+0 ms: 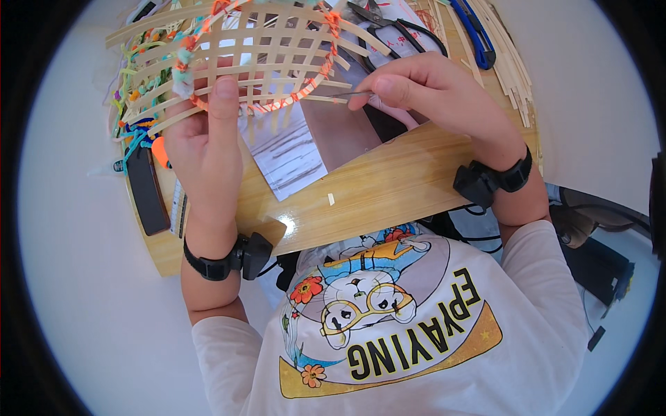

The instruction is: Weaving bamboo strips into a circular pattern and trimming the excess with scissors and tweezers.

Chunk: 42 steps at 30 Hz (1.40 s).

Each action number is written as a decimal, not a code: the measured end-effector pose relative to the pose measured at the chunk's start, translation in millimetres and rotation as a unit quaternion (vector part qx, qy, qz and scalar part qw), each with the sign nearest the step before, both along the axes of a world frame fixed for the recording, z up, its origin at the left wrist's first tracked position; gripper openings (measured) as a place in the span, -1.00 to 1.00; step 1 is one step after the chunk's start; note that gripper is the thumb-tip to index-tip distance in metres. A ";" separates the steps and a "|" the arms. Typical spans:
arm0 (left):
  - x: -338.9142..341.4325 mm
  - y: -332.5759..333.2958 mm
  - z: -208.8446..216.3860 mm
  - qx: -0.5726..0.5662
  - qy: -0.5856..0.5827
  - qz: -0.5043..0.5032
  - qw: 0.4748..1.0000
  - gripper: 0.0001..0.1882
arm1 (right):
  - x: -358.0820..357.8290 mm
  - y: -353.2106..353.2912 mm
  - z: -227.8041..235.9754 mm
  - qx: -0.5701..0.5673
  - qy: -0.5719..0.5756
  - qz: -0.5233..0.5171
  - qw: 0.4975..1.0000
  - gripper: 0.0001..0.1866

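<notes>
A round open weave of pale bamboo strips (277,52) is held up over the table, its rim bound with orange thread and some fuzzy light-green yarn. Strip ends stick out past the rim on both sides. My left hand (211,145) grips its left near edge, thumb on the near face and fingers partly hidden behind the strips. At the lower right of the rim, my right hand (433,90) pinches a thin metal needle (355,93) between thumb and forefinger. The needle points left toward the orange binding; whether it touches cannot be made out.
Black-handled scissors (399,31) lie beyond my right hand, with a blue utility knife (475,35) and loose bamboo strips (513,76) to the right. Printed paper (295,159) is beneath the weave. Tangled coloured yarn (128,90), a dark block (147,197) and a ruler (177,211) sit left.
</notes>
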<state>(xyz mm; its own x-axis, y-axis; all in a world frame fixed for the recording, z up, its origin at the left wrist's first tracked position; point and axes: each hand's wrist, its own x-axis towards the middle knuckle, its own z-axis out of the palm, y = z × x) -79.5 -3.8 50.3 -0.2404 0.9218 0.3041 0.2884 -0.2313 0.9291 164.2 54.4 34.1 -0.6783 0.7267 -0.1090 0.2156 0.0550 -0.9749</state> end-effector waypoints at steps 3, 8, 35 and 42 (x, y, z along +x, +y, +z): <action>-3.5 2.9 1.0 -0.015 0.020 0.033 0.999 -0.67 | 1.9 1.2 -1.3 -0.003 0.020 0.000 1.000 -0.63; -5.6 11.7 -1.5 0.015 0.003 0.070 0.997 -0.67 | 10.5 13.1 1.5 0.032 0.093 -0.035 0.995 -0.67; -7.6 10.7 3.4 -0.017 0.001 0.098 0.995 -0.73 | -8.0 -9.1 -21.3 0.243 -0.146 0.082 0.955 -0.81; -8.3 13.8 3.0 0.004 0.009 0.091 0.996 -0.65 | -9.9 -9.2 -26.1 0.266 -0.097 0.105 0.953 -0.79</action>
